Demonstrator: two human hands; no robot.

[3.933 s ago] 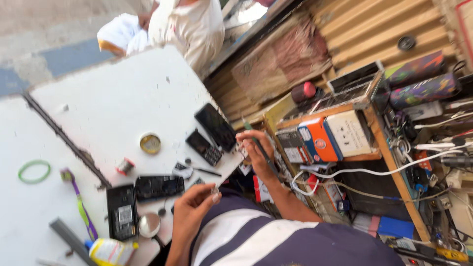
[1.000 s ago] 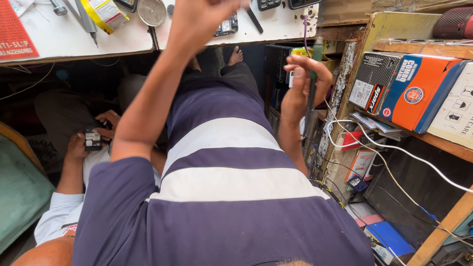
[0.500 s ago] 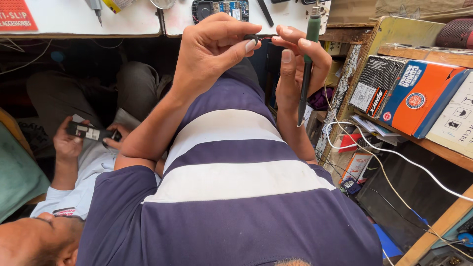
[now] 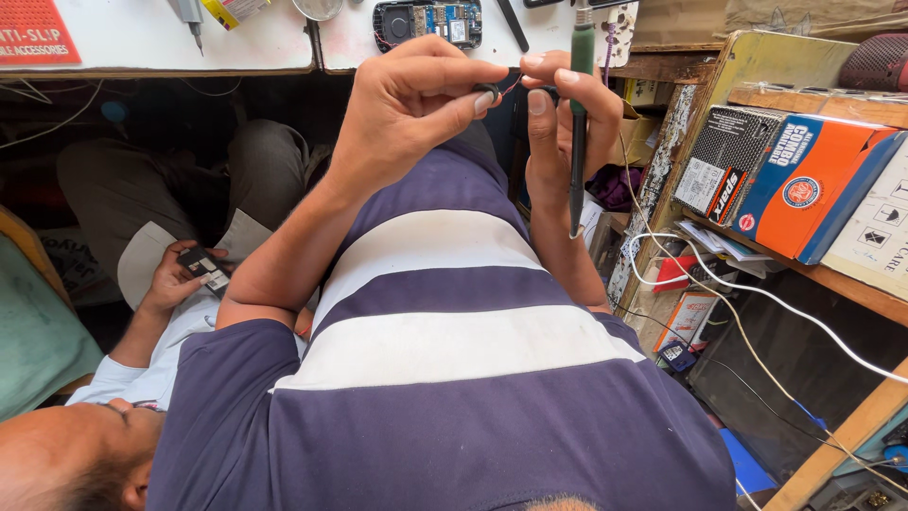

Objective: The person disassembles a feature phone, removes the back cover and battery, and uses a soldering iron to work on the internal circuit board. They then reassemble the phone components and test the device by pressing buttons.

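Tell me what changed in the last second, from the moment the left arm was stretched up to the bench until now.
The left hand came back from the white bench toward the body and now pinches a small dark part with thin wires, fingertips meeting the right hand. The right hand rose slightly toward it. Unchanged: the right hand grips the green-handled tool upright, and the seated person's hand below holds a small device.

Both hands meet just below the surface [image 4: 142,43] edge: the left hand [image 4: 407,114] on the left, the right hand [image 4: 558,123] touching it on the right, a small part [image 4: 486,91] pinched between them. A soldering iron [image 4: 579,123] hangs upright in the right hand's grip. An opened phone [image 4: 427,23] lies on the surface behind. Boxes [image 4: 785,185] sit on the shelf [image 4: 851,284] to the right; another person's hand [image 4: 180,274] holds a small device [image 4: 200,265] lower left.
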